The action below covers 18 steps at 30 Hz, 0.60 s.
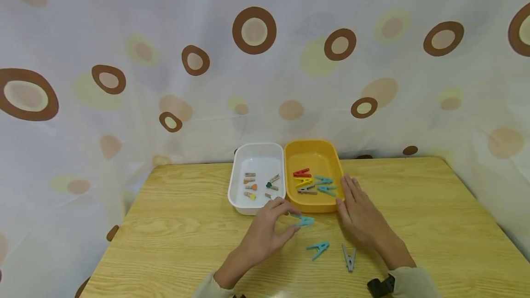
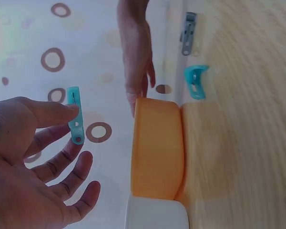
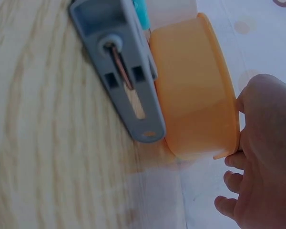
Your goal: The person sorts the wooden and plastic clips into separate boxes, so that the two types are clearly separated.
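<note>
Currently the left hand [image 1: 265, 231] pinches a teal peg [image 1: 305, 220] just before the yellow tray [image 1: 313, 205], which holds six pegs. Right hand [image 1: 359, 213], fingers straight, rests against that tray's right wall. Remaining: one teal clip [image 1: 317, 249] and one grey clip [image 1: 349, 257], nearer the person.

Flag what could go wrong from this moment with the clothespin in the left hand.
1. The left hand pinches the teal clothespin only at its tips; so light a grip might let it slip to the table.
2. The white tray and yellow tray touch, so the pin could land in the wrong one.
3. The right hand, resting at the yellow tray's rim, could nudge it.
</note>
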### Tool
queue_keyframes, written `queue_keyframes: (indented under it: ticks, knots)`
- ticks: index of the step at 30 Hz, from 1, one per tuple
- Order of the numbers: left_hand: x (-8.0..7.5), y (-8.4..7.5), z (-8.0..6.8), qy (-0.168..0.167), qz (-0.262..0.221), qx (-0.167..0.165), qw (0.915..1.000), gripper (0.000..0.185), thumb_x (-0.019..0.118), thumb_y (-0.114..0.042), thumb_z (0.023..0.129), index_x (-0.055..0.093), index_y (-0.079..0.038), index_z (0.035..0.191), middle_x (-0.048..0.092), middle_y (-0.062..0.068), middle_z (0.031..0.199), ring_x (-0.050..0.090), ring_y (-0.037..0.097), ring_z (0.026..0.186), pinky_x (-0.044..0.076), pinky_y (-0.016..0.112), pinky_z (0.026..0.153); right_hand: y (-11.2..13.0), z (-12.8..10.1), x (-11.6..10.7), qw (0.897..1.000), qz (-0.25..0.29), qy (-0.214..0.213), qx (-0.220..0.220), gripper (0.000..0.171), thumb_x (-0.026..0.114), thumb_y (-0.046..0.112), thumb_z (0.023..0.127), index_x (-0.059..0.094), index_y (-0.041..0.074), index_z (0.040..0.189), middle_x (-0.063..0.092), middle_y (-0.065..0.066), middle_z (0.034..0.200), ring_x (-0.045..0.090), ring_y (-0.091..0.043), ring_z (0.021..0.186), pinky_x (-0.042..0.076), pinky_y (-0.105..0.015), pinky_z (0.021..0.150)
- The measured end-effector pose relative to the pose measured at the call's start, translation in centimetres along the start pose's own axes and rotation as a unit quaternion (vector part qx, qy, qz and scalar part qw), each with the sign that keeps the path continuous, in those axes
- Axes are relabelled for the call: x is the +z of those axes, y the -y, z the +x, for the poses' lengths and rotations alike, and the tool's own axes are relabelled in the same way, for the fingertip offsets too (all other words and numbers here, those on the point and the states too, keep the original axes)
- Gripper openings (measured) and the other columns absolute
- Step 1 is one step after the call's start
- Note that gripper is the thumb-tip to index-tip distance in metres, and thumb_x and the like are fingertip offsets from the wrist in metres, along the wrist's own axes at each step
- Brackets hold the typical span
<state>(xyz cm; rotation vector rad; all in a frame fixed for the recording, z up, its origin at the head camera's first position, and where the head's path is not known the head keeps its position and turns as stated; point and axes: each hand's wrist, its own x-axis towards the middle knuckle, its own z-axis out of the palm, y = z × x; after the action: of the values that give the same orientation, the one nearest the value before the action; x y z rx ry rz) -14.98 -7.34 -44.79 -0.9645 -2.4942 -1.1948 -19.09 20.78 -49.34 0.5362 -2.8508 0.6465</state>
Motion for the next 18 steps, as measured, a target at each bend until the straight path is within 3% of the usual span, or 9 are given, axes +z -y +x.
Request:
queue_keyframes:
  ticks: [4,11,18]
  knots:
    - [0.4,0.0,1.8,-0.013,-0.02,0.002,0.9997,0.02,0.079,-0.015,0.092,0.073,-0.012,0.111,0.066,-0.001,0.108,0.062,0.014,0.1,0.053,0.029,0.088,0.0,0.0,-0.1,1.0,-0.002,-0.004,0.001,0.066,0.033,0.034,0.113,0.015,-0.008,0.161,0.016,-0.027,0.167,0.015,-0.047,0.153,0.024,-0.064,0.117]
    - [1.2,0.8,4.3,-0.043,-0.002,0.029,0.9986,0.02,0.079,-0.014,0.092,0.074,-0.009,0.111,0.068,0.003,0.106,0.065,0.022,0.099,0.054,0.036,0.088,-0.1,0.0,0.1,1.0,-0.001,0.005,0.006,0.066,0.033,0.035,0.113,0.014,-0.007,0.161,0.014,-0.026,0.167,0.013,-0.045,0.154,0.024,-0.064,0.118]
    - [1.3,1.4,6.2,-0.052,0.011,0.036,0.9979,0.02,0.079,-0.017,0.093,0.074,-0.008,0.109,0.069,0.003,0.107,0.065,0.02,0.099,0.052,0.035,0.089,-0.1,-0.1,0.2,1.0,0.002,0.004,0.008,0.066,0.033,0.035,0.113,0.015,-0.006,0.161,0.014,-0.025,0.168,0.013,-0.044,0.154,0.024,-0.064,0.118]
